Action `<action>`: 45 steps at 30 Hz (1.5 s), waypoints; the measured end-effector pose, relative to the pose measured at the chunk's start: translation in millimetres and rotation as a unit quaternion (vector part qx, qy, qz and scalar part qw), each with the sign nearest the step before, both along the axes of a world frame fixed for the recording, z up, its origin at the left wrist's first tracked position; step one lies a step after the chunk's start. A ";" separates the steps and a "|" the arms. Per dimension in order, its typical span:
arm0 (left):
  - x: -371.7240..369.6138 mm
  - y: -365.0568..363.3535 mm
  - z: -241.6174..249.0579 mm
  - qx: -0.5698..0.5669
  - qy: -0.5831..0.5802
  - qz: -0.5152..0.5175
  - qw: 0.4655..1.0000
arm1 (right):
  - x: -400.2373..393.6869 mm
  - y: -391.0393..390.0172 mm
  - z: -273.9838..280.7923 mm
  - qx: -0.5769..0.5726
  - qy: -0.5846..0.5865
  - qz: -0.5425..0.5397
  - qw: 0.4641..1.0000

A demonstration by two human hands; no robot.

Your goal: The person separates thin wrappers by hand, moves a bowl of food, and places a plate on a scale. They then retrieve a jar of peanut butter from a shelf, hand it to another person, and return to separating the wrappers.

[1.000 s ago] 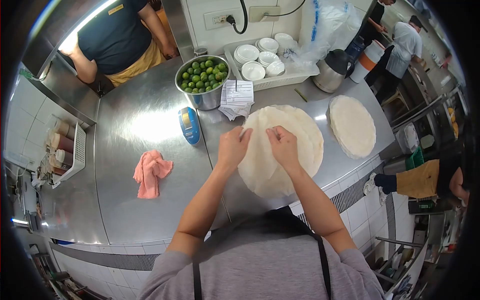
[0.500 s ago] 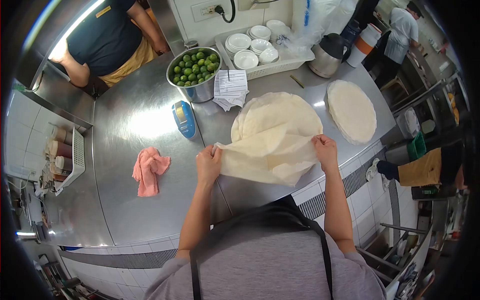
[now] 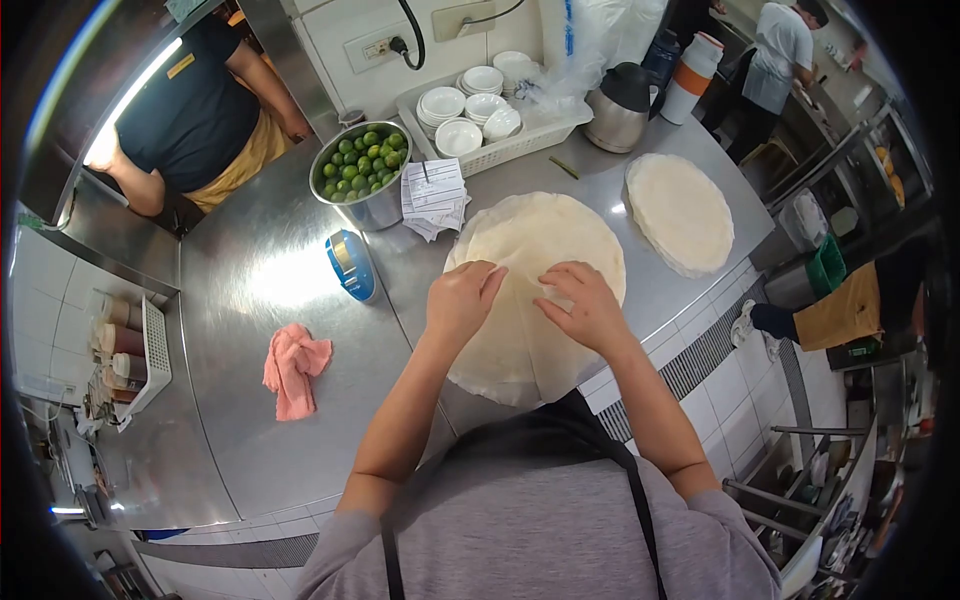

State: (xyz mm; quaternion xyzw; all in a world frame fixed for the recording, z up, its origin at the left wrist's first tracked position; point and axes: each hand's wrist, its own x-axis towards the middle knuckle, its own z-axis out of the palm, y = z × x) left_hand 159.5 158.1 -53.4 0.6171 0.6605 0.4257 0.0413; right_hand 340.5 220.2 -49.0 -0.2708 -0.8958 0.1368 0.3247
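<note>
Pile of thin, round, cream-coloured sheets (image 3: 540, 225) is lying nr edge of grey steel surface (image 3: 250, 440), prob. for easy reach. Over it, L hand (image 3: 458, 302) (grip unclear) & R hand (image 3: 588, 308) (fingers parted) are hovering apart.

The steel table (image 3: 240, 350) in front of me is brightly lit, with a white glare burning out its surface left of centre and a smaller glint right of centre. A glowing streak (image 3: 145, 92) crosses the upper left, beside a blue-violet fringe. Shadows are soft around my left hand (image 3: 461, 304) and right hand (image 3: 586, 306), which I see fairly clearly. The pale round sheets (image 3: 535, 235) under them show faint, low-contrast folds. My view is strongly bowed by the wide lens, its corners fading to black, and the far right looks dimmer, with small details smeared and hard to read.
</note>
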 end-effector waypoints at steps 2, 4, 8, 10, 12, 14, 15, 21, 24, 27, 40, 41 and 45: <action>-4.1 0.0 4.2 0.013 0.001 0.011 1.000 | -3.6 -1.0 -1.8 -0.046 0.048 -0.004 0.998; -11.7 -1.0 6.3 0.024 0.002 0.022 0.999 | -5.4 2.2 2.4 -0.155 0.105 -0.080 0.979; -32.9 -8.0 1.1 -0.033 -0.091 0.066 0.993 | 8.6 19.8 5.3 -0.147 0.087 -0.116 0.978; -38.8 -11.9 -1.8 -0.048 -0.127 0.080 0.988 | 16.0 26.2 -2.3 -0.142 0.076 -0.135 0.978; -42.2 -15.9 -3.3 -0.070 -0.152 0.111 0.980 | 20.5 28.5 -9.9 -0.169 0.089 -0.143 0.971; -47.9 -18.1 -14.7 -0.065 -0.161 0.125 0.977 | 25.5 32.1 -18.7 -0.197 0.103 -0.152 0.963; -50.6 -18.8 -18.8 -0.060 -0.169 0.138 0.974 | 28.6 34.6 -23.6 -0.209 0.109 -0.162 0.958; -76.9 -29.4 -41.2 -0.082 -0.204 0.213 0.952 | 56.1 46.9 -36.6 -0.249 0.150 -0.228 0.929; -91.4 -34.7 -58.8 -0.087 -0.231 0.235 0.940 | 76.6 56.1 -50.2 -0.266 0.164 -0.281 0.908; -90.9 -38.4 -69.3 -0.094 -0.215 0.243 0.941 | 101.1 58.9 -59.9 -0.268 0.146 -0.325 0.895; -99.6 -39.9 -87.2 -0.075 -0.230 0.245 0.939 | 241.7 37.5 -50.9 -0.332 0.253 -0.435 0.798; -99.2 -41.6 -85.9 -0.082 -0.198 0.237 0.948 | 248.1 34.3 -36.3 -0.417 0.297 -0.394 0.763; -95.5 -38.6 -84.8 -0.090 -0.156 0.230 0.956 | 213.0 29.1 21.6 -0.505 0.259 -0.267 0.779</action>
